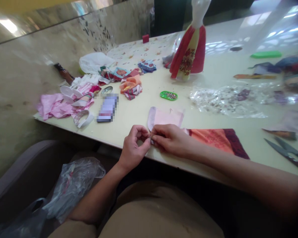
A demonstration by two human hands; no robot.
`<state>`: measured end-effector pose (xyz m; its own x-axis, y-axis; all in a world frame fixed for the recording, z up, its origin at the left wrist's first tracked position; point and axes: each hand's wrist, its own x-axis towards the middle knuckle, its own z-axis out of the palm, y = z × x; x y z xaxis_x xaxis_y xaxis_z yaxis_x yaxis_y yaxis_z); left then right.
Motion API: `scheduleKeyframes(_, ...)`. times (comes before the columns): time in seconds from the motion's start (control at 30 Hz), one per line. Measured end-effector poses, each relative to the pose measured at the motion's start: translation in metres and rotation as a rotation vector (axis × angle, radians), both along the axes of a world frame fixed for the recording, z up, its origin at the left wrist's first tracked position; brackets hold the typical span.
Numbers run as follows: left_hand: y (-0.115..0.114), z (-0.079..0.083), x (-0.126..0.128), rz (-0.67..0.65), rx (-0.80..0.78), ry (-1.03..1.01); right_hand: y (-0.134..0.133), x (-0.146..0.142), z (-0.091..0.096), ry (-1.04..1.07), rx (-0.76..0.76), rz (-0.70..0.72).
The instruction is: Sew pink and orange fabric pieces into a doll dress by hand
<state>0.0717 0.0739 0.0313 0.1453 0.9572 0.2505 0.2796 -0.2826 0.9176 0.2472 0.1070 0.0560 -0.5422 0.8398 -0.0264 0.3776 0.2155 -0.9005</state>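
Well, a plastic bag (73, 186) sags below the left hand (135, 145), and a phone (107, 107) lies on the table (129, 132) beyond it. That hand is curled, thumb and forefinger pinched, against the right hand (170, 140), pinched likewise, at the near edge of a pink cloth (165, 118); whatever they hold is too small to tell. Further right lie an orange cloth (213, 142) and scissors (285, 153).
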Motion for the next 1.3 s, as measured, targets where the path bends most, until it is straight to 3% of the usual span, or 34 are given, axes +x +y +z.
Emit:
scheduleKeyframes(0.33,0.002,0.009,-0.004,-0.023,-0.111,-0.149,0.007,0.008,0.011,0.124,0.207,-0.116)
scheduleKeyframes(0.5,0.001,0.007,-0.002,-0.003,-0.062,-0.073,0.007,0.006,0.009,0.296,0.042,-0.052)
scheduleKeyframes(0.63,0.003,0.006,0.001,-0.032,0.139,0.323,0.008,0.006,0.009,0.385,-0.066,-0.097)
scheduleKeyframes(0.73,0.006,0.007,-0.001,-0.076,0.306,0.576,0.009,0.009,0.012,0.507,-0.237,-0.145)
scheduleKeyframes(0.97,0.010,0.007,-0.011,-0.115,0.409,0.688,0.017,0.020,0.021,0.708,-0.531,-0.165)
scheduleKeyframes(1.17,0.013,0.007,-0.014,-0.102,0.443,0.779,0.026,0.033,0.028,0.752,-0.585,-0.309)
scheduleKeyframes(1.3,0.013,0.005,-0.015,-0.103,0.456,0.836,0.029,0.046,0.036,0.769,-0.486,-0.342)
